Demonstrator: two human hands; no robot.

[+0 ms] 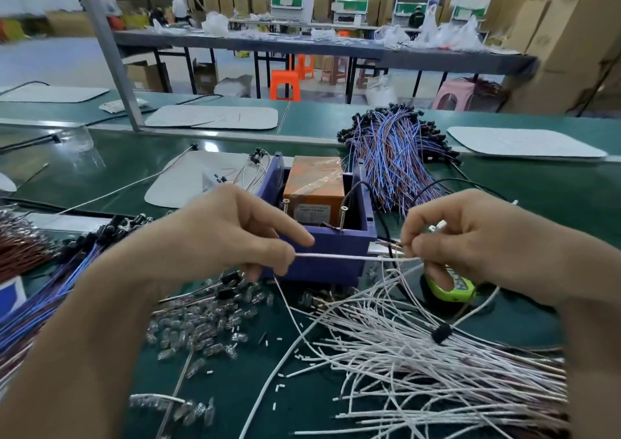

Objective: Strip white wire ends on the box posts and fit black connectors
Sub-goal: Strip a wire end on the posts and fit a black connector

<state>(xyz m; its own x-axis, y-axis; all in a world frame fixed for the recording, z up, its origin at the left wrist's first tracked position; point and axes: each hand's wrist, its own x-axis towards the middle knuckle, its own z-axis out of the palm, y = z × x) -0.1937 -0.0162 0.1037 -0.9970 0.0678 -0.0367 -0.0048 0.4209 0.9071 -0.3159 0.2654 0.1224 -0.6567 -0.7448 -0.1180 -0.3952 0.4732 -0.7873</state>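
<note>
The right hand hides most of the green tool.

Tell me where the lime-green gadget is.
Head view, right of centre: the lime-green gadget lies partly under the right hand, right of the purple box, beyond the white wire pile.

Head-worn view looks forward and down, close over the workbench.

A green-topped table spans the foreground, and a grey metal post rises from it at the left. Behind stands a long dark table on black legs, carrying white plastic bags. An orange stool and a pink stool stand on the pale floor. Stacked cardboard boxes line the far wall and the right side
</note>
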